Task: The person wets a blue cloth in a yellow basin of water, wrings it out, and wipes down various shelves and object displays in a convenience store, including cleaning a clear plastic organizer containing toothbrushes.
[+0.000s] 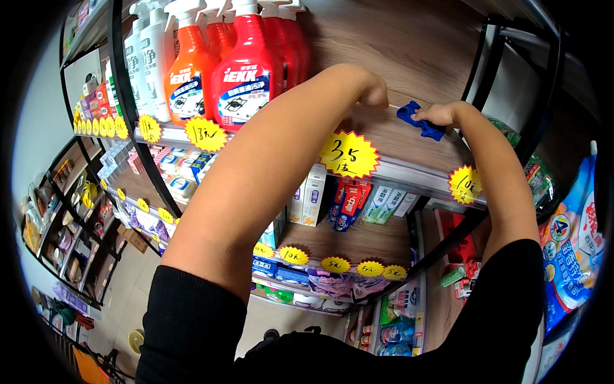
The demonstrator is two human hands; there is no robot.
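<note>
My right hand (439,115) has its fingers on a crumpled blue cloth (422,121), gripping it against the wood-grain shelf board (417,144) at the right end. My left hand (373,91) is bent over the same board, to the left of the cloth and apart from it. Its fingers look curled, and the wrist hides part of them, so I cannot tell whether anything is in them. Left of my left forearm stand red iEKK spray bottles (244,67) and an orange spray bottle (186,72), upright in rows.
Yellow starburst price tags (349,153) line the shelf's front edge. Toothpaste boxes (352,201) sit on the shelf below. A black metal post (520,110) rises at the right, near a blue detergent bag (571,259). White bottles (154,62) stand at the far left of the sprays.
</note>
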